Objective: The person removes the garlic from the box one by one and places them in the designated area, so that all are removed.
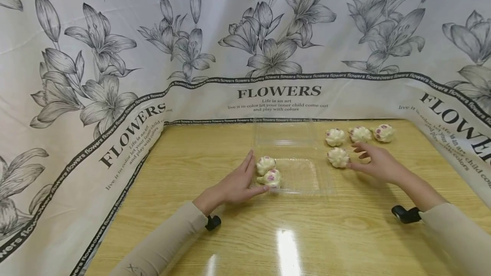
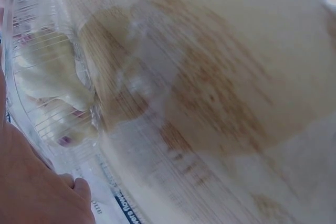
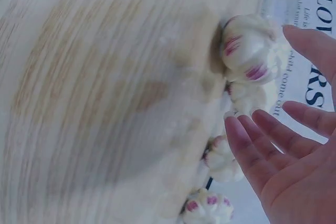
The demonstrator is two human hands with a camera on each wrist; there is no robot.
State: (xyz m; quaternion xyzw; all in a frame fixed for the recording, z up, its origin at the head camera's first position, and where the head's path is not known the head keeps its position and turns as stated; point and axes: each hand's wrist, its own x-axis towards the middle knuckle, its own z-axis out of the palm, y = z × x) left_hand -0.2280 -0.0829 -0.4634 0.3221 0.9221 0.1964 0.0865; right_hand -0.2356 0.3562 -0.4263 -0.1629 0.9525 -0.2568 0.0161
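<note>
My left hand point(image 1: 235, 183) rests at the left side of a clear plastic clamshell box point(image 1: 316, 178), fingers straight along its wall and thumb by the front rim. Two garlic bulbs, one behind point(image 1: 265, 165) and one in front point(image 1: 271, 179), sit inside at its left end; the left wrist view shows them through the ribbed wall point(image 2: 44, 85). To the right of the box, my right hand point(image 1: 377, 164) reaches over the table with fingers spread and thumb tip right at the nearest loose garlic bulb point(image 1: 338, 157). Its palm shows bare in the right wrist view.
Behind that bulb, three more garlic bulbs stand in a row: left point(image 1: 335, 137), middle point(image 1: 360, 134) and right point(image 1: 384, 133). The box's lid point(image 1: 284, 133) lies open toward the back. A flower-printed cloth point(image 1: 207, 101) encloses the wooden table point(image 1: 184, 152) at the back and sides.
</note>
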